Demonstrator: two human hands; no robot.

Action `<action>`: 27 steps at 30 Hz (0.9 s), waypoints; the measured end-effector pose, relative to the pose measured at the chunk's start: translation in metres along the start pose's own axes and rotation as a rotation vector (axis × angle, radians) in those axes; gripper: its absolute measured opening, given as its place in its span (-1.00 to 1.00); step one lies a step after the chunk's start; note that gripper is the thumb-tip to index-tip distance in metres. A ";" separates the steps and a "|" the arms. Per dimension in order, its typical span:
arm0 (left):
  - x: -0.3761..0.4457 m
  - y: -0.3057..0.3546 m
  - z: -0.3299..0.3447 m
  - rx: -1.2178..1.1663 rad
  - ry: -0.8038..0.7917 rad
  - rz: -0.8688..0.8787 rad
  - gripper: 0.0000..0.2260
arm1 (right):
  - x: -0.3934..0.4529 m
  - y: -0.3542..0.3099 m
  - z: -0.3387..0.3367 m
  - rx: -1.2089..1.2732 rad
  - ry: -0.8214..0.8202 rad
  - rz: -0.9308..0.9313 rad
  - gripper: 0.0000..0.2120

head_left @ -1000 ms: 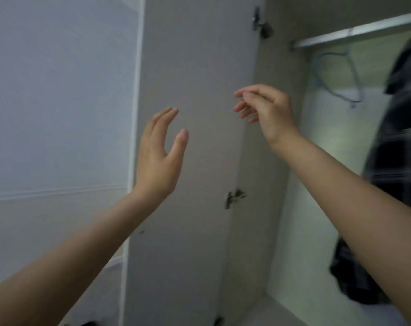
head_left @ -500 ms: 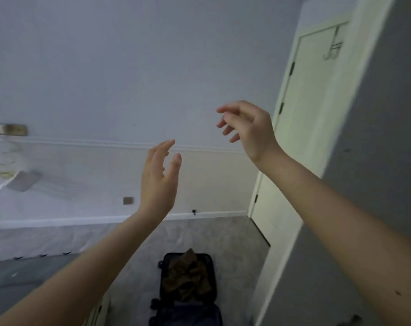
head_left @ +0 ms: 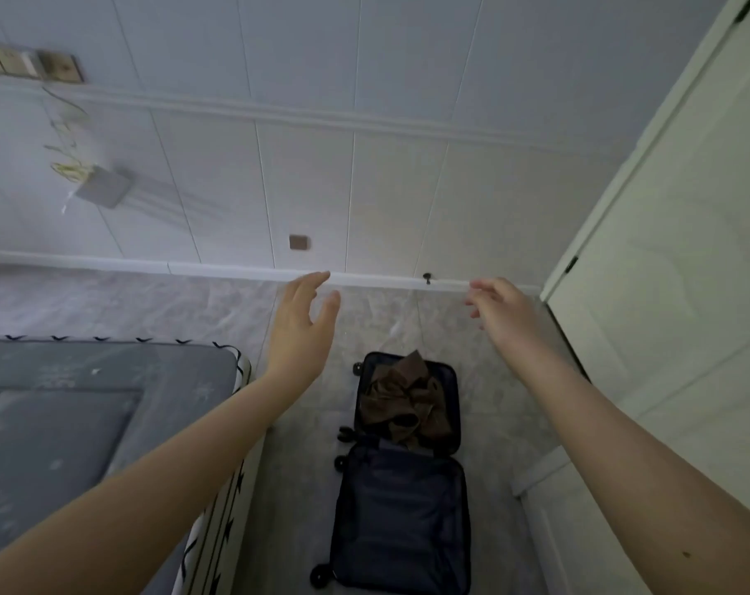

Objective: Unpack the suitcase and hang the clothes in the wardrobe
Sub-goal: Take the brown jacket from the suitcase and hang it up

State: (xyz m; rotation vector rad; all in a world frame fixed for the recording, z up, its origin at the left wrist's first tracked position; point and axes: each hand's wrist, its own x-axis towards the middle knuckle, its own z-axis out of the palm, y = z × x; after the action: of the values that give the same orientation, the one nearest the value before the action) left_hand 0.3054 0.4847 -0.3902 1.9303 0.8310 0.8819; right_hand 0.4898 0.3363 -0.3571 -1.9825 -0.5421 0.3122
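Below, the open suitcase [head_left: 401, 470] lies on the floor beside the bed [head_left: 85, 423], brown clothes [head_left: 401, 401] bunched in its far half; left hand [head_left: 300, 332] and right hand [head_left: 504, 317] hover above it, spread, empty; a hasty grab could drag clothes onto the floor.

The open navy suitcase [head_left: 401, 478] is lying on the floor in a narrow lane — the bed [head_left: 85, 423] is hemming it in on the left, the white door [head_left: 674, 315] and its frame on the right. Brown clothes [head_left: 401, 401] are filling the far half, with nothing lying over them. Both hands — left hand [head_left: 302, 332] and right hand [head_left: 504, 315], empty with fingers spread — are hovering above, well apart, leaving open air between them straight down to the case.
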 end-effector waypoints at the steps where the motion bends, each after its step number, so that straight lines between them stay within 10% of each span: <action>1: 0.003 -0.014 0.014 0.008 -0.016 -0.035 -0.69 | 0.015 0.023 0.004 -0.025 -0.003 0.046 -0.79; 15: 0.006 -0.243 0.174 0.090 -0.153 -0.357 -0.67 | 0.098 0.325 0.095 -0.316 -0.215 0.431 -0.63; 27: -0.028 -0.546 0.335 0.114 -0.256 -0.297 -0.69 | 0.167 0.602 0.273 -0.412 -0.256 0.321 -0.56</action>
State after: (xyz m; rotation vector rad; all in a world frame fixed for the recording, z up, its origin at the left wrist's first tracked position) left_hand 0.4461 0.5598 -1.0108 1.9028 0.9968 0.4086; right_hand 0.6580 0.3994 -1.0146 -2.4523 -0.4730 0.7069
